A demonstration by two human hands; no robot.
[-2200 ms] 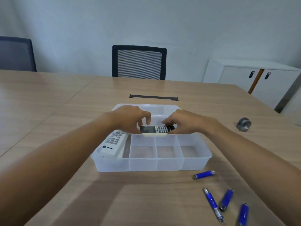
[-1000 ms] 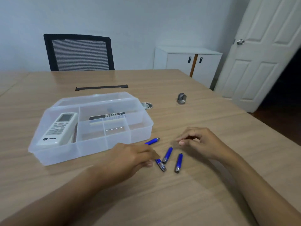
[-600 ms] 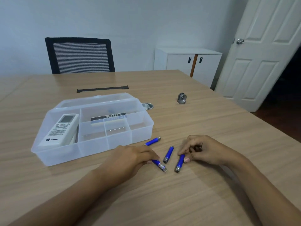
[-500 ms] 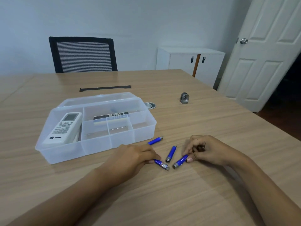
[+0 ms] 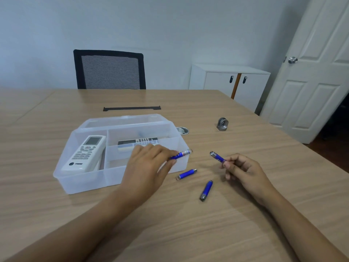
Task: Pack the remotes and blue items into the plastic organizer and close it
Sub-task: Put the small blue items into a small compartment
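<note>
The clear plastic organizer (image 5: 83,183) lies open on the wooden table, lid folded back. A white remote (image 5: 85,153) lies in its left compartment and a dark remote (image 5: 137,142) in the long rear one. My left hand (image 5: 149,165) holds a blue pen-like light (image 5: 182,154) above the organizer's right front corner. My right hand (image 5: 241,170) holds a second blue light (image 5: 217,156) in the air to the right of the box. Two more blue lights (image 5: 186,174) (image 5: 206,190) lie on the table between my hands.
A small grey metal ring stand (image 5: 222,124) sits on the table at the right rear. A round metal grommet (image 5: 182,130) is beside the organizer, a black strip (image 5: 131,108) behind it. A black mesh chair (image 5: 109,69), white cabinet (image 5: 229,82) and white door (image 5: 313,72) stand beyond.
Both hands have each lifted a blue light off the table. The left hand moved up toward the organizer's right corner; the right hand rose slightly.
</note>
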